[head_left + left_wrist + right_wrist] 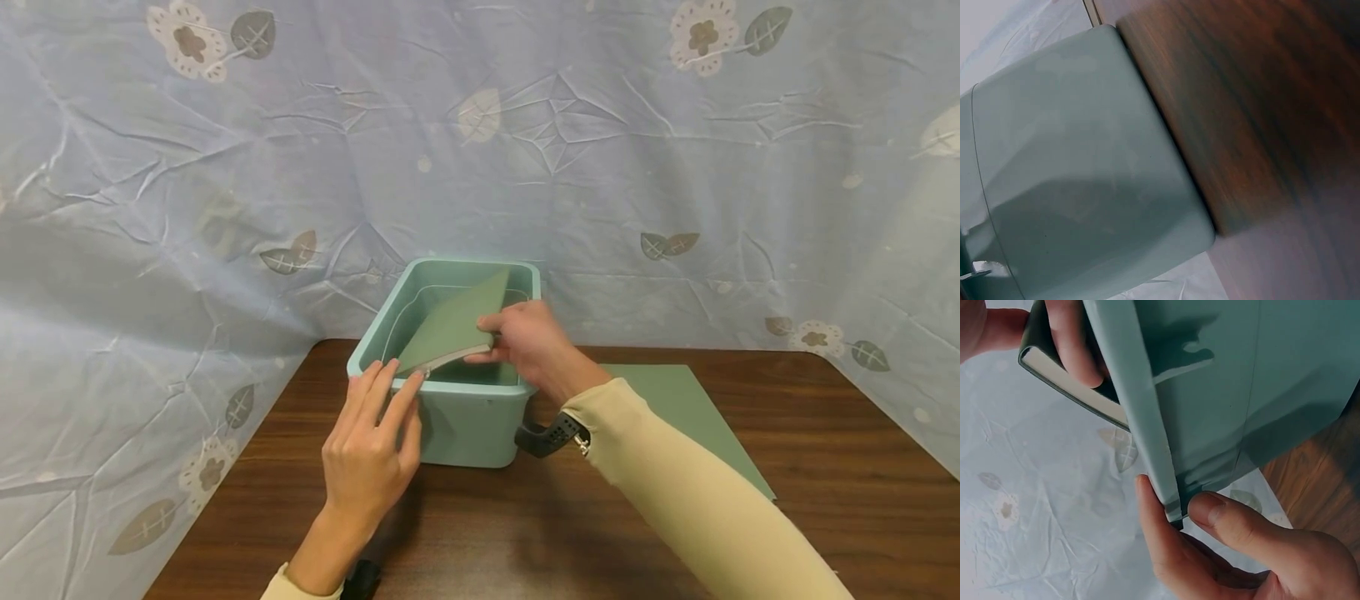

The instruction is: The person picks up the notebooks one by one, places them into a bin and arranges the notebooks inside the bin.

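Note:
A green hardcover book [459,318] leans at a slant inside the pale green plastic bin [472,425], its white page edge facing me. My right hand [528,342] grips the book near its right corner, thumb on the cover and fingers beneath. At the bin's near left corner, my left hand [375,437] holds the rim. In the right wrist view, the left thumb [1207,509] is against the outer wall and a finger lies over the rim. The left wrist view shows only the bin's outer wall [1085,144] beside the tabletop, with the left hand out of sight.
A flat green sheet [686,408] lies on the dark wooden table [840,442], partly hidden by my right forearm. Behind the table hangs a wrinkled, flower-patterned cloth [600,167], close behind the bin. A dark wristband [551,435] sits on my right wrist.

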A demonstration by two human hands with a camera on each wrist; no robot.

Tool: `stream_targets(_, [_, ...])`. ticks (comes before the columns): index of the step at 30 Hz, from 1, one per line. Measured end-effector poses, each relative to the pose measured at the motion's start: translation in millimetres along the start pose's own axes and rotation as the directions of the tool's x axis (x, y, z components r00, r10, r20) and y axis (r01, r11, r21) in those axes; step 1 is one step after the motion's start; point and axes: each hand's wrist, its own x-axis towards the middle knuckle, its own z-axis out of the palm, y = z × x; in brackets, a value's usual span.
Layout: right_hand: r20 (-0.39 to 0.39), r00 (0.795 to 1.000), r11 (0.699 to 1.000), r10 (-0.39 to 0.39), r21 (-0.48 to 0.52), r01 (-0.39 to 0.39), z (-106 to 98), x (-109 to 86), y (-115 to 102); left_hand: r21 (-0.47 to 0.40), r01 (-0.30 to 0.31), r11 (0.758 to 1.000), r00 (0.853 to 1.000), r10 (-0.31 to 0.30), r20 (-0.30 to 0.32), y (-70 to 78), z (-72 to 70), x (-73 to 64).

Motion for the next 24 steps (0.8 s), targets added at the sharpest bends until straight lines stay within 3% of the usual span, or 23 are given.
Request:
stream_targets(6, [0.018,1.000,0.999,0.009,-0.041,-0.008,0.7,-0.5,-0.8,-0.003,0.001,1.000,1.000,-0.001,-0.006,0.0,0.0,-0.2])
stream_targets(12, [-0.020,1.000,0.997,-0.008,-0.074,0.006,-3.4,-1.7,-0.3,-0.004,-0.002,1.000,1.000,0.002,-0.014,-0.4,0.5,0.0])
stream_targets(15, [-0.030,0.999,0.998,-0.012,-0.056,0.010,-7.0,-2.6,0.1,-0.006,-0.003,1.000,1.000,0.003,-0.016,-0.4,0.9,0.2])
stream_targets(24, [0.037,0.999,0.998,-0.031,0.058,0.029,-14.8,-3.3,1.6,-0.003,-0.005,1.000,1.000,0.005,-0.002,0.1,0.9,0.3])
